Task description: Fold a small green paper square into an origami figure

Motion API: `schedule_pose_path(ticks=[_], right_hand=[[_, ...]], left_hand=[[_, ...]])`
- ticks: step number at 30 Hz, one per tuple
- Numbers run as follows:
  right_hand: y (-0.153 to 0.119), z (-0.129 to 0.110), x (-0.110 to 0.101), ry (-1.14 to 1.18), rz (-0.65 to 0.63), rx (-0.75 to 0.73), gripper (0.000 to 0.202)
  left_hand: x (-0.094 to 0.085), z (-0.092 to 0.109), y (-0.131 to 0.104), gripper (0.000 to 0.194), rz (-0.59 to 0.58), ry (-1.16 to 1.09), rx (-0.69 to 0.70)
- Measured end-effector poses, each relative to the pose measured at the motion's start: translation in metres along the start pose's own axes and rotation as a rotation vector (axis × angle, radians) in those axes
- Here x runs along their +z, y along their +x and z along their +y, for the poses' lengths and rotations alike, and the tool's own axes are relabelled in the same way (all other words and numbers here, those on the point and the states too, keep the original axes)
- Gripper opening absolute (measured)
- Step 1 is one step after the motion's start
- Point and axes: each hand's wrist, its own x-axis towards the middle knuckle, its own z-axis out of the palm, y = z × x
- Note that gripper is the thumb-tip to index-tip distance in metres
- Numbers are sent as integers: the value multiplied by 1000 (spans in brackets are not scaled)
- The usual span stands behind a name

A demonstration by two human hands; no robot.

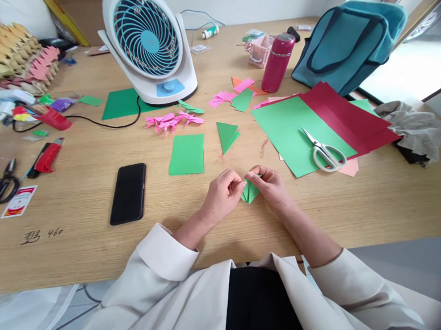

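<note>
Cream jacket (197,303) lies nearest; left hand (223,195) and right hand (270,188) clamp folded green paper (251,193) between their fingers over the table (84,246). Beyond, a pink basket (259,53), contents unclear, stands beside the lidded magenta flask (277,64).

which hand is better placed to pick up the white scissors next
Likely the right hand, nearer the white scissors on its own side; the left hand would reach across it. Both pinch the folded green paper.
</note>
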Motion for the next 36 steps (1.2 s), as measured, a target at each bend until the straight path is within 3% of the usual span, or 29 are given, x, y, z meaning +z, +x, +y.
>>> schedule_pose_path(ticks=[10, 20, 24, 27, 31, 36], right_hand=[[0, -8, 2, 212, 93, 110, 44], [1, -6, -1, 290, 121, 105, 40], [4, -9, -4, 333, 229, 47, 39], [4, -11, -3, 332, 240, 41, 40], [2, -9, 1, 294, 175, 21, 37], [0, -4, 4, 242, 34, -13, 34]], left_hand=[[2, 1, -3, 21, 60, -22, 75], [-4, 4, -3, 25, 68, -81, 112], [-6, 2, -3, 26, 102, -127, 3], [-2, 1, -4, 19, 37, -279, -139], [8, 1, -6, 25, -65, -393, -233], [12, 2, -6, 28, -31, -289, -267]])
